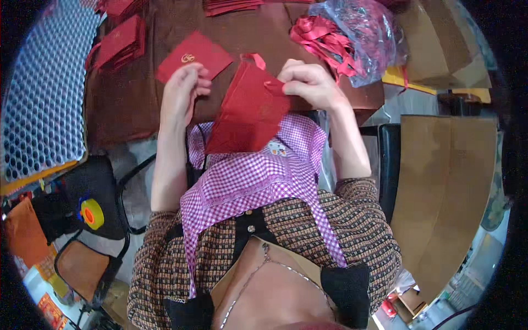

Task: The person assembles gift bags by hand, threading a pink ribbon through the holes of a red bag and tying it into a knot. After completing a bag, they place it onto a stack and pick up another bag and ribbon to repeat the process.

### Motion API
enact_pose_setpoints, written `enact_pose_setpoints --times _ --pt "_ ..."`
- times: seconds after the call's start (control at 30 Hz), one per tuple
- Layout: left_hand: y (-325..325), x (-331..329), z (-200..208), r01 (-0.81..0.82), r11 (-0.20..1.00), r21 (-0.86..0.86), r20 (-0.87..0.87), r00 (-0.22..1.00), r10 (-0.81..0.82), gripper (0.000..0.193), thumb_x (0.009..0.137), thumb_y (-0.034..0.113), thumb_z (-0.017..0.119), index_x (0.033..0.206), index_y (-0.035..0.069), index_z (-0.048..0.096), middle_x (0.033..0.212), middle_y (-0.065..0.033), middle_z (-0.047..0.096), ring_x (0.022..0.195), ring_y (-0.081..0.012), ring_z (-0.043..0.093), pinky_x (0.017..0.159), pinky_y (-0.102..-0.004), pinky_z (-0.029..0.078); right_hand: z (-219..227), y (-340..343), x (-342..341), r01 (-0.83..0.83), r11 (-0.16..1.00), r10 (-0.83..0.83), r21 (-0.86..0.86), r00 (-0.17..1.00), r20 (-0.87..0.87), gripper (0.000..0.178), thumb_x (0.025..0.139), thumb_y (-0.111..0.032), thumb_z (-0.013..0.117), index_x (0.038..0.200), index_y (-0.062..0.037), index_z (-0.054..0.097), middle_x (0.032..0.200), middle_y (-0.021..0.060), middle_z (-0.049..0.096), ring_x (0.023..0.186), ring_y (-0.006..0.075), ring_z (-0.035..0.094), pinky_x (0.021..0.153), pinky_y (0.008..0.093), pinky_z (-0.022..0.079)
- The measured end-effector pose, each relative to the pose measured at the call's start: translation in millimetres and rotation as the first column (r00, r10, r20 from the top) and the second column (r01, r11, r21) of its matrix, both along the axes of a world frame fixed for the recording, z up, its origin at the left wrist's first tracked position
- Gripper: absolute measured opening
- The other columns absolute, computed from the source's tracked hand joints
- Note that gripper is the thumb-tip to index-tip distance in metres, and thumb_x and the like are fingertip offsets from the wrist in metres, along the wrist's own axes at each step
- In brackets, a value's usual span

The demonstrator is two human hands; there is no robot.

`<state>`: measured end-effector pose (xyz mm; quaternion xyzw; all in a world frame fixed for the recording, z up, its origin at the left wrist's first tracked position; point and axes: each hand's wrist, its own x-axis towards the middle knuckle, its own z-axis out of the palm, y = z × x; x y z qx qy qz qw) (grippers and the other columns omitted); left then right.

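A red paper gift bag (250, 107) with a red ribbon handle hangs tilted over the table's near edge and my lap. Its upper right corner meets my right hand (312, 82), whose thumb and fingers are pinched on the bag near a ribbon. My left hand (187, 91) is to the left of the bag, apart from it. Its fingers are loosely bent and spread, with nothing visible between them. Just beyond them a flat red piece (206, 53) with a gold emblem lies on the table; whether my fingertips touch it I cannot tell.
The brown table (148, 104) carries a stack of red bags (118, 44) at left and a heap of red ribbons (324, 41) beside a clear plastic bag (366, 33). Cardboard (445, 192) stands at right. At left are a patterned blue sheet (47, 93) and a black chair (99, 181).
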<state>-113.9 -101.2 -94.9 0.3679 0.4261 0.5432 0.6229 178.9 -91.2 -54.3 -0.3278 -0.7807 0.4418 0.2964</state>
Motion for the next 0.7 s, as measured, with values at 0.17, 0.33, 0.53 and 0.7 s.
enact_pose_setpoints --times 0.17,0.33,0.53,0.7 --pt "-32 51 43 0.353 0.935 0.040 -0.227 0.914 -0.336 0.031 0.091 0.014 0.056 0.121 0.004 0.056 0.095 -0.0008 0.061 0.089 -0.0117 0.057 0.077 -0.0246 0.048 -31 0 -34 -0.125 0.944 -0.021 -0.305 0.902 -0.432 0.013 0.079 -0.002 0.064 0.092 0.0012 0.066 0.095 0.0049 0.063 0.089 0.0134 0.058 0.083 0.0276 0.046" --pt "-12 45 1 0.347 0.937 -0.032 -0.223 0.912 -0.346 0.034 0.091 0.012 0.056 0.124 0.002 0.054 0.105 -0.0049 0.058 0.098 -0.0131 0.055 0.083 -0.0259 0.046 -64 1 -55 -0.129 0.916 -0.149 -0.379 0.769 -0.622 0.012 0.078 0.001 0.064 0.091 0.0004 0.066 0.096 0.0039 0.063 0.092 0.0132 0.057 0.086 0.0281 0.046" --pt "-13 47 -17 0.324 0.928 0.184 -0.499 0.844 -0.196 0.027 0.087 0.008 0.059 0.112 -0.001 0.060 0.100 -0.0048 0.058 0.088 -0.0119 0.055 0.077 -0.0243 0.046 -90 -2 -57 -0.038 0.842 -0.375 -0.539 0.678 -0.632 0.013 0.078 0.000 0.064 0.090 0.0001 0.067 0.098 0.0044 0.062 0.093 0.0141 0.058 0.087 0.0286 0.045" --pt "-18 37 -19 0.327 0.938 0.115 -0.431 0.867 -0.250 0.010 0.079 0.004 0.065 0.088 0.002 0.061 0.090 0.0023 0.053 0.077 -0.0043 0.048 0.067 -0.0200 0.040 -79 -14 -49 0.117 0.913 -0.287 -0.391 0.864 -0.414 0.015 0.083 -0.007 0.063 0.095 0.0000 0.066 0.098 0.0061 0.063 0.090 0.0152 0.060 0.083 0.0287 0.047"
